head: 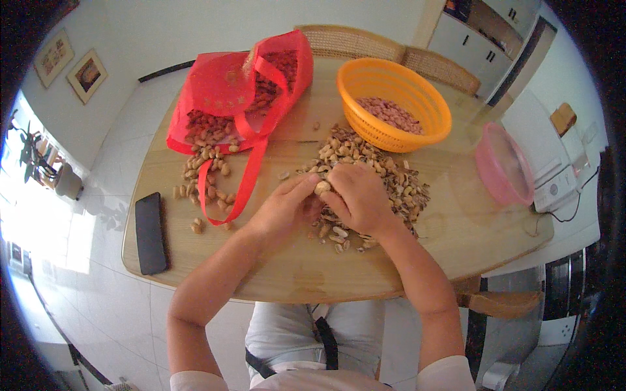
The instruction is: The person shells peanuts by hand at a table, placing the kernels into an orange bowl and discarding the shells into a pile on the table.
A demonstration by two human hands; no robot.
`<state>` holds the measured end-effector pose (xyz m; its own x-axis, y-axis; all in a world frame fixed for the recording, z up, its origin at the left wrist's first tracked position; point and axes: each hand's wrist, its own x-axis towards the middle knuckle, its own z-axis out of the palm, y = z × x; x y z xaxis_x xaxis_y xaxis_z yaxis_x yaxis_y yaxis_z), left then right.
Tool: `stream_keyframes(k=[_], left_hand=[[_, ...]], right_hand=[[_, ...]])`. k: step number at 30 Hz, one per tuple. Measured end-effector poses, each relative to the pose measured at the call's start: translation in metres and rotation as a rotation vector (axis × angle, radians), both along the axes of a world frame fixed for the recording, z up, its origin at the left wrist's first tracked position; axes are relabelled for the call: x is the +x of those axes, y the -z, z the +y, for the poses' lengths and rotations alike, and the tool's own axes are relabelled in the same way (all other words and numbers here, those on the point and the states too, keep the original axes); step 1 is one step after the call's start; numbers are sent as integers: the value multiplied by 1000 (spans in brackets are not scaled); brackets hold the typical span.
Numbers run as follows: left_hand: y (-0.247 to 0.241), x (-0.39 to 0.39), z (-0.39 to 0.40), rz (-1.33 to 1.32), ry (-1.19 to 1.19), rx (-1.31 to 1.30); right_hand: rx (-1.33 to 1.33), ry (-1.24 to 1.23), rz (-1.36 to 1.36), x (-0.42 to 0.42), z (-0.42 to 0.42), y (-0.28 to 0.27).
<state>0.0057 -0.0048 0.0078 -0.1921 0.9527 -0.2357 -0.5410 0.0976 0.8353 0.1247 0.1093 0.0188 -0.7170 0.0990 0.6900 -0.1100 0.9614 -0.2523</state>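
Observation:
My left hand [288, 203] and my right hand [359, 198] meet over the near left part of a heap of peanut shells [403, 190]. Between their fingertips they hold a peanut in its shell [323, 187]. Behind the heap stands an orange plastic colander [430, 107] with shelled, pinkish peanuts [389, 113] in it. At the back left a red bag with handles [215, 78] lies on its side, and unshelled peanuts [210, 139] spill from its mouth onto the table. One red strap loops over some of them. The undersides of my fingers are partly hidden.
A black smartphone [151, 233] lies near the left edge of the wooden table [313, 273]. On the right stands a pink plastic basin [494, 166], beside a white device with a cable [555, 190]. Woven-back chairs [349, 41] stand at the far side.

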Motion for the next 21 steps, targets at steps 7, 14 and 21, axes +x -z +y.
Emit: stream_keyframes(k=[7,14,21], left_hand=[[1,11,0,553,-167,204],[26,23,7,632,-383,367],[-2,20,-2,370,-319,159]], right_hand=[[-242,32,-103,5,-6,-2],[-310,-44,-8,-2,-15,7],[-204,71,-134,-5,-17,12]])
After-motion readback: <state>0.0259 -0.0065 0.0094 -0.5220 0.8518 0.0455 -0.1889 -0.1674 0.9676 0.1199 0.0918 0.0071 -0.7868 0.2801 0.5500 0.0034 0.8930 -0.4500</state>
